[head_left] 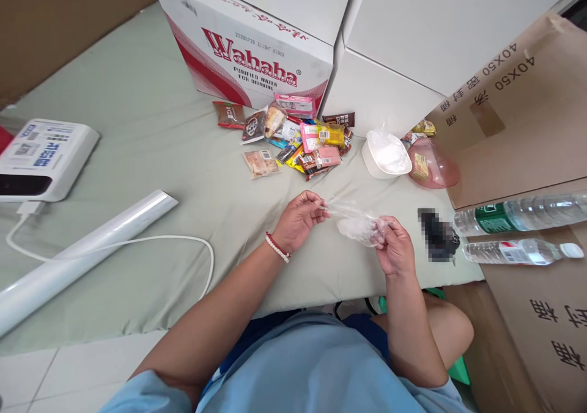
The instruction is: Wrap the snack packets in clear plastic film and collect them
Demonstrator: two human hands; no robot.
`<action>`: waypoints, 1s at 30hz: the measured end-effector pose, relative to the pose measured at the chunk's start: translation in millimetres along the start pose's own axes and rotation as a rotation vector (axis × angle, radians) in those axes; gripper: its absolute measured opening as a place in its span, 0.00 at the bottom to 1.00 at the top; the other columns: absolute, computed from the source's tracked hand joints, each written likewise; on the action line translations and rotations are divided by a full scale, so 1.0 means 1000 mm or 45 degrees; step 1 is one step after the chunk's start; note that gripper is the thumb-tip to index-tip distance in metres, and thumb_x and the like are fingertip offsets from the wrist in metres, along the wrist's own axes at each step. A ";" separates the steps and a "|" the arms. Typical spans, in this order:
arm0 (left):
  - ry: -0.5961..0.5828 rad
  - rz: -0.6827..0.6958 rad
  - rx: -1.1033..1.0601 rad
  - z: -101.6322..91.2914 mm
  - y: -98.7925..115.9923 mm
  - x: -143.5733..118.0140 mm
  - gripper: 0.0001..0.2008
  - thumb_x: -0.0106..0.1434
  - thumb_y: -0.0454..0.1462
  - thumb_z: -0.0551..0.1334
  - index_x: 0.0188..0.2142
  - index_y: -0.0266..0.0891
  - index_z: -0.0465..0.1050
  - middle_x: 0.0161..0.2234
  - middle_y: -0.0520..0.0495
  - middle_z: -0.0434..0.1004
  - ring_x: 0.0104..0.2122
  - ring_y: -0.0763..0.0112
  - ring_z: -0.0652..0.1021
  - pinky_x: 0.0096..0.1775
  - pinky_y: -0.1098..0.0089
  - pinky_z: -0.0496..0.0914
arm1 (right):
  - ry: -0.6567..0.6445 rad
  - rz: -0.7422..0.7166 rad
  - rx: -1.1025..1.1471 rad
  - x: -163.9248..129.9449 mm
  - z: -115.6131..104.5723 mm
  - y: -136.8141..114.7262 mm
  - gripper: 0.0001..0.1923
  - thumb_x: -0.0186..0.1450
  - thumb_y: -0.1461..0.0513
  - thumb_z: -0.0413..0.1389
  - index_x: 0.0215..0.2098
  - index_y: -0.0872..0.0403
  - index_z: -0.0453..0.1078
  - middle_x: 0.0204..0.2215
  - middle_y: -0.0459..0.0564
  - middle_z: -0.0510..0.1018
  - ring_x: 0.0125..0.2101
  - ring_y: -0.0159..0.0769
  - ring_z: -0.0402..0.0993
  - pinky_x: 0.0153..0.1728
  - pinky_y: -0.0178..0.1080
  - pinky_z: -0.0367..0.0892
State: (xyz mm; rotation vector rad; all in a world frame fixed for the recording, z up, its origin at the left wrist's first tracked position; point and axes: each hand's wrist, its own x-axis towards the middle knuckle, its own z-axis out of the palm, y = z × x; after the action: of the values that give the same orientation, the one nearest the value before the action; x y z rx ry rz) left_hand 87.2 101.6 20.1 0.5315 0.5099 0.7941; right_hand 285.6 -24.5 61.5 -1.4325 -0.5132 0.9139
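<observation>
A thin clear plastic bag [360, 226] is stretched between my two hands above the cloth. My left hand [299, 219], with a beaded bracelet at its wrist, pinches the bag's narrow twisted end. At the other end, my right hand [396, 245] is closed on the crumpled part. The bag looks whitish in its lower part; I cannot tell whether anything is inside. Beyond my hands lies a pile of wrapped snacks [323, 135] in several colours. A white bowl [386, 165] with clear crumpled plastic in it stands behind my right hand.
A Wahaha carton [257, 58] stands at the back. To the right are a pink translucent bowl [443, 167], a pixelated dark item [438, 236], plastic bottles [527, 214] and brown cardboard [518, 113]. A white device [46, 156], its cable and a white tube [92, 254] lie left.
</observation>
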 end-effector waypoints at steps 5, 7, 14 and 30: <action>0.000 -0.083 0.183 0.005 -0.001 -0.005 0.29 0.57 0.62 0.68 0.36 0.40 0.67 0.34 0.51 0.76 0.25 0.75 0.78 0.31 0.71 0.72 | 0.091 -0.037 -0.001 -0.007 0.004 0.006 0.21 0.53 0.51 0.73 0.31 0.51 0.69 0.26 0.41 0.73 0.20 0.23 0.56 0.20 0.31 0.53; 0.001 -0.097 0.327 0.009 -0.006 -0.008 0.34 0.55 0.67 0.65 0.40 0.41 0.66 0.36 0.49 0.76 0.26 0.72 0.80 0.27 0.71 0.72 | 0.131 -0.179 -0.071 -0.011 0.012 0.011 0.19 0.56 0.50 0.71 0.33 0.51 0.71 0.26 0.41 0.72 0.21 0.25 0.59 0.22 0.32 0.57; -0.093 -0.159 0.735 0.008 -0.016 -0.009 0.26 0.46 0.48 0.78 0.35 0.38 0.70 0.31 0.52 0.74 0.27 0.74 0.75 0.30 0.71 0.70 | -0.003 -0.390 -0.366 -0.017 0.025 0.013 0.13 0.61 0.52 0.68 0.35 0.51 0.75 0.26 0.42 0.72 0.26 0.29 0.64 0.29 0.35 0.63; -0.306 0.302 0.657 0.008 -0.015 -0.012 0.19 0.53 0.37 0.72 0.23 0.40 0.59 0.30 0.53 0.65 0.35 0.71 0.72 0.40 0.69 0.67 | 0.197 -0.258 -0.573 -0.008 0.023 0.021 0.39 0.59 0.41 0.65 0.61 0.50 0.65 0.56 0.58 0.72 0.52 0.44 0.72 0.46 0.45 0.75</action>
State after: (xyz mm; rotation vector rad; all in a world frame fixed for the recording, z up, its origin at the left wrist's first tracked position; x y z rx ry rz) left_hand 92.7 82.1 19.3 1.1676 0.4309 0.8093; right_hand 258.1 -19.1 46.0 -1.8005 -0.7646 0.5375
